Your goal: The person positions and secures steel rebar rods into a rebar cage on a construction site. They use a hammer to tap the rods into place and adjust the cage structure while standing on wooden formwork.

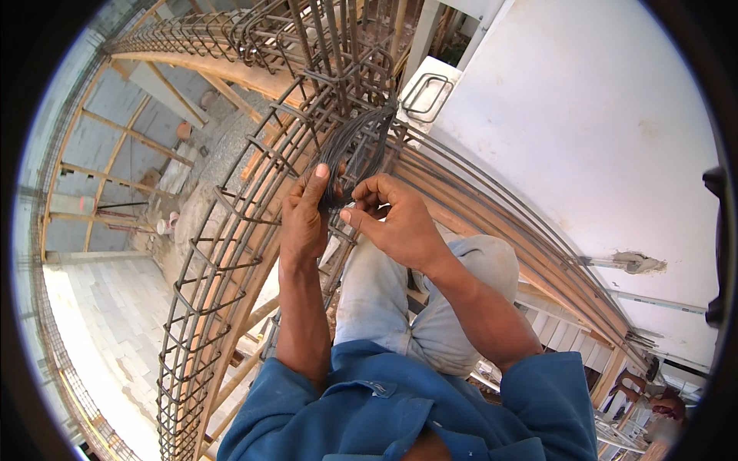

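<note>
A coil of thin dark tie wire hangs in a loop in front of me, its far end near the upright bars. My left hand is closed around the near end of the coil, thumb pointing up along it. Just to the right, my right hand has its fingers curled and its thumb bent in toward the same end of the coil. Whether a single strand is pinched there is too small to tell. Both hands are above my knees.
A rebar cage with stirrups curves down the left, beside wooden formwork. Upright bars rise ahead. Long rods and boards run along the white wall. A rectangular stirrup lies by the wall. The ground lies well below.
</note>
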A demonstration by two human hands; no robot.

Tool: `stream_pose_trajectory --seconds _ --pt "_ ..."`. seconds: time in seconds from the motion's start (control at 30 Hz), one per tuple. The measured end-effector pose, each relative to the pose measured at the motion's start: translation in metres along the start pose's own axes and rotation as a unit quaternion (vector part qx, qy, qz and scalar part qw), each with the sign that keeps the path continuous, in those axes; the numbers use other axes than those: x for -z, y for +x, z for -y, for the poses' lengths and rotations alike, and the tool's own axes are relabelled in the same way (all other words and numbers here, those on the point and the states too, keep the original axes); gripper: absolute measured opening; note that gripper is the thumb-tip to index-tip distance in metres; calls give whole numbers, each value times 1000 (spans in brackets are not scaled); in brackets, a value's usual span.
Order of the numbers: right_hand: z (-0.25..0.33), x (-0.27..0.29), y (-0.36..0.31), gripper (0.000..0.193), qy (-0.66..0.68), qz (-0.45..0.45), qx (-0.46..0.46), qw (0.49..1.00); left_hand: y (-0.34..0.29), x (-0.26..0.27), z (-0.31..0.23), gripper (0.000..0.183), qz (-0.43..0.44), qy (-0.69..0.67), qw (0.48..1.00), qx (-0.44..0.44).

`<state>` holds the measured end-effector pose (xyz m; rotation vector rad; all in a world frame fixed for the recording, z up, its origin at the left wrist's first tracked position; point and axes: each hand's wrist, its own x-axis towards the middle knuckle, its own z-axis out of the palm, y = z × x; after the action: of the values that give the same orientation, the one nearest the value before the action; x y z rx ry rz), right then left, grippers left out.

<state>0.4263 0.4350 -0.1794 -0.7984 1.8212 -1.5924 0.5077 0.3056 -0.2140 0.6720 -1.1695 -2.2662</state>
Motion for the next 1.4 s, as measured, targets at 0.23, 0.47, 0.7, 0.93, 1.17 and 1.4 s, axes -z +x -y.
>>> stream_pose_trajectory --seconds 0.23,0.47,0.7,0.93,1.17,1.4 --pt "9 7 3 20 -21 -23 -33 999 2 -16 6 26 51 -46 997 25" --pt "10 26 5 24 161 21 -113 980 4 -13 -2 24 3 1 1000 -4" --pt "11 32 9 21 192 52 -122 972 6 -16 1 31 -18 -5 1000 -16" --pt "3 26 8 17 181 47 -56 981 9 -11 3 31 -9 -30 999 -20" --pt "3 17 7 16 171 27 14 985 4 -20 1 35 -12 60 997 -52" --pt "41 14 -9 27 -14 -25 88 996 -3 -38 10 37 -143 160 972 -91"
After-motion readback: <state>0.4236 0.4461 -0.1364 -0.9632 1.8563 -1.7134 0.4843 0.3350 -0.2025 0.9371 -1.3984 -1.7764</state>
